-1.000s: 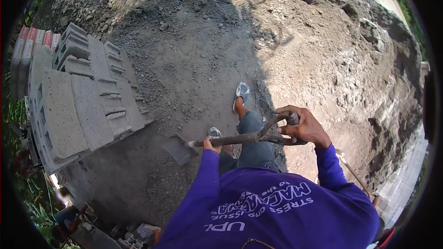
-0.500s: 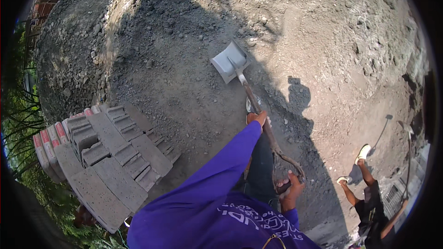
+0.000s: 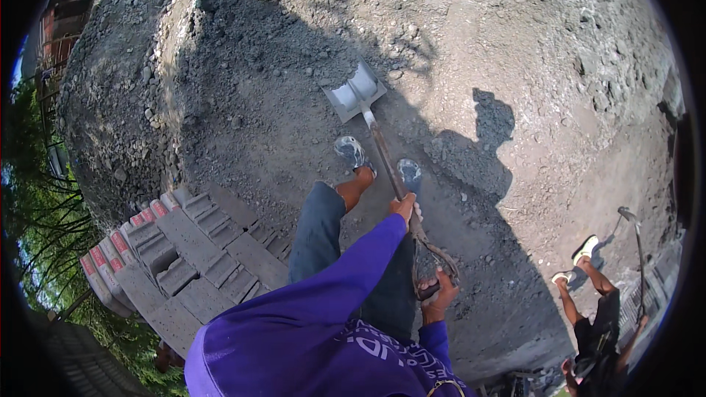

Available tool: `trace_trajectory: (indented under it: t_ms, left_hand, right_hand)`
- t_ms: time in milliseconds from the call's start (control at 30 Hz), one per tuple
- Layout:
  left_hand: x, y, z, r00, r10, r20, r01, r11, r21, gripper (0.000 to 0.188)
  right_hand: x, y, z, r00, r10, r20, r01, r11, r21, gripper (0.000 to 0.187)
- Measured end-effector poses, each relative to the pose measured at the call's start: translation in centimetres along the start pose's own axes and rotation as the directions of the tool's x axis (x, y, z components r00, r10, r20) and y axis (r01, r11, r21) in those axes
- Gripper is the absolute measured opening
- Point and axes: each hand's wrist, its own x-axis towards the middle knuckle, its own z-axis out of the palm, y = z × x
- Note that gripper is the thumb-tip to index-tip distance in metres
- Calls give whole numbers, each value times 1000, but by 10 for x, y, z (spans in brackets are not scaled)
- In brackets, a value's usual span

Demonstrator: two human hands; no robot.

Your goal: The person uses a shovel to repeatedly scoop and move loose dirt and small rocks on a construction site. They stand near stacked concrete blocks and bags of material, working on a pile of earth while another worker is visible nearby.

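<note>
A shovel with a broad pale metal blade (image 3: pixel 354 95) and a worn wooden shaft (image 3: pixel 387 156) reaches forward from my body. The blade's far edge looks ragged against the grey gravelly soil (image 3: pixel 294 66), as if partly covered by it. Midway along the shaft, my left hand (image 3: pixel 404 207) is wrapped round the wood. My right hand (image 3: pixel 440 296) grips the handle at the shovel's near end, close to my right thigh. Both arms are in purple sleeves. My two shoes stand on the ground either side of the shaft, behind the blade.
Stacked grey concrete blocks (image 3: pixel 198 250) stand on the left, with filled bags (image 3: pixel 110 265) beside them. A gravel bank (image 3: pixel 125 81) rises at the far left. At the lower right another person (image 3: pixel 599 316) in dark clothes holds a long-handled tool (image 3: pixel 637 250).
The shovel blade has moved slightly left and farther out, its far edge now ragged at the soil. My right hand has shifted left. Both my legs and shoes now show more fully.
</note>
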Motion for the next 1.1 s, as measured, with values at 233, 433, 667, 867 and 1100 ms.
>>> trace_trajectory:
  t_ms: [233, 433, 667, 867, 1100]
  left_hand:
    - [58, 135, 23, 997, 77, 8, -77, 992, 103, 16]
    - [160, 226, 71, 970, 208, -125, -184, 967, 174, 30]
    - [200, 214, 44, 974, -74, 215, -10, 930, 367, 69]
    - [307, 315, 45, 988, 94, 125, -92, 995, -22, 41]
    - [292, 327, 58, 994, 105, 3, -105, 994, -26, 16]
  right_hand:
    - [12, 10, 137, 985, -71, 157, 66, 997, 36, 40]
    - [125, -5, 220, 948, -11, 318, -26, 993, 112, 17]
    - [216, 11, 177, 993, -112, -33, 107, 986, -127, 7]
    - [180, 27, 214, 913, -260, -315, 172, 945, -279, 8]
    - [160, 14, 197, 915, -241, -323, 132, 936, -326, 11]
